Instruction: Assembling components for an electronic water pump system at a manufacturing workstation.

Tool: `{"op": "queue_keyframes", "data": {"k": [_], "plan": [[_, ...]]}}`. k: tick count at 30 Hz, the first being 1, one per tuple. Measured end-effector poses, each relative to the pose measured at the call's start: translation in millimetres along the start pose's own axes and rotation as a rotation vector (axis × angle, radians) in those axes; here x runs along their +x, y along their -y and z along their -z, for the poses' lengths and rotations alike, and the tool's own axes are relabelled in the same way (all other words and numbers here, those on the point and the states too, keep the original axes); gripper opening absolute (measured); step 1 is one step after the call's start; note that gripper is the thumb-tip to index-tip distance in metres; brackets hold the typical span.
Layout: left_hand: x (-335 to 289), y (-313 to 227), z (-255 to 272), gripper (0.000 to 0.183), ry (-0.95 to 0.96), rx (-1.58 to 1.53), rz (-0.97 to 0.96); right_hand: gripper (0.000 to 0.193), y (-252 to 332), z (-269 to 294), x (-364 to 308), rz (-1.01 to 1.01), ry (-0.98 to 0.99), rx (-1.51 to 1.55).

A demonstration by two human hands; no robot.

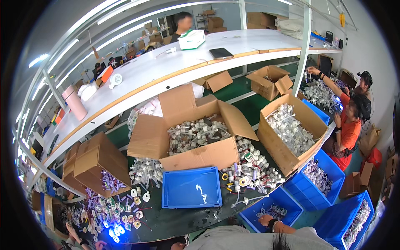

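My right hand (265, 220), a dark band on its wrist, reaches down into a blue bin (295, 207) at the lower right. Its fingers look curled at the small purple and white parts (276, 211) in there; what they hold is too small to make out. Only a bit of my left hand (178, 246) shows at the lower edge, its fingers hidden. In front of me an upright blue tray (189, 187) with a white smear stands on the dark bench, against a large open carton (200, 152) full of small white and clear plastic parts.
Loose parts (254, 166) lie right of the tray; purple and white ones (121, 208) cover the left bench. More cartons (291, 137) and blue bins (318, 179) stand right. A co-worker's hand (73, 233) is at lower left, another person (348, 121) at right. A white shelf (146, 79) crosses above.
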State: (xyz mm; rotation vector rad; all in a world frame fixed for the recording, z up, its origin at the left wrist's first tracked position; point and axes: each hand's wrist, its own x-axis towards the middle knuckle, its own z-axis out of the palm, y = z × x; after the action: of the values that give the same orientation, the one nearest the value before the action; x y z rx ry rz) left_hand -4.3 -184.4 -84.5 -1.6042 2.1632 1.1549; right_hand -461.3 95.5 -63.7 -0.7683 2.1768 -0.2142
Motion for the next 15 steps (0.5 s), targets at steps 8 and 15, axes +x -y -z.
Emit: {"op": "queue_keyframes", "data": {"k": [8, 15], "plan": [[-57, -54, 17, 0.027, -0.074, -0.049, 0.107, 0.027, 45, 79, -12, 0.310, -0.248, 0.148], [-28, -4, -35, 0.023, -0.006, 0.051, -0.051, 0.020, 119, 202, -56, 0.347, -0.434, 0.348]]}}
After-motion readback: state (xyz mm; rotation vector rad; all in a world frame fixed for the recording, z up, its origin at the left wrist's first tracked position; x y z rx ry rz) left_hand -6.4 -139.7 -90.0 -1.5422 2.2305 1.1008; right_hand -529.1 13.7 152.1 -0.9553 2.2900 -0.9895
